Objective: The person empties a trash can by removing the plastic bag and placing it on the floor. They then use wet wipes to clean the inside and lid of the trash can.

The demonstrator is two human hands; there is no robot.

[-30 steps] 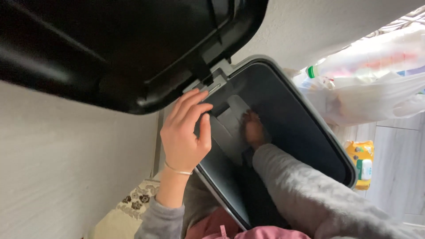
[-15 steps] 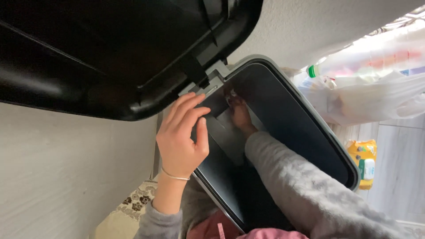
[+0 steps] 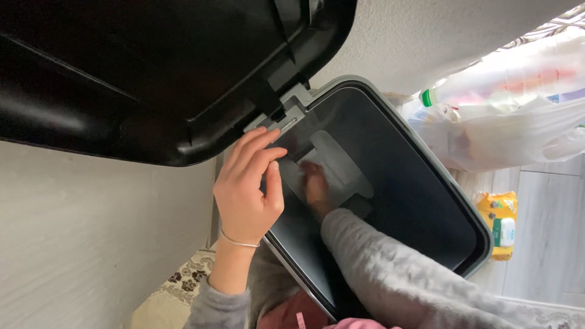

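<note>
Left hand (image 3: pixel 247 192) is resting at the rim of the open bin (image 3: pixel 420 152), near its hinge at 11 o'clock, fingers loosely curled, pinching nothing. Right hand (image 3: pixel 317 189) is reaching down inside, pressing a white cloth (image 3: pixel 332 164) against the inner wall; finger position unclear. Black lid (image 3: pixel 152 73) is standing raised at 10 o'clock. Plastic bag (image 3: pixel 518 134) is lying at 2 o'clock.

bin (image 3: pixel 469 231): lid (image 3: pixel 152 73) up | left hand (image 3: pixel 247 189): on rim near hinge | right hand (image 3: pixel 317 189): inside, pressing white wipe (image 3: pixel 332 167)
</note>
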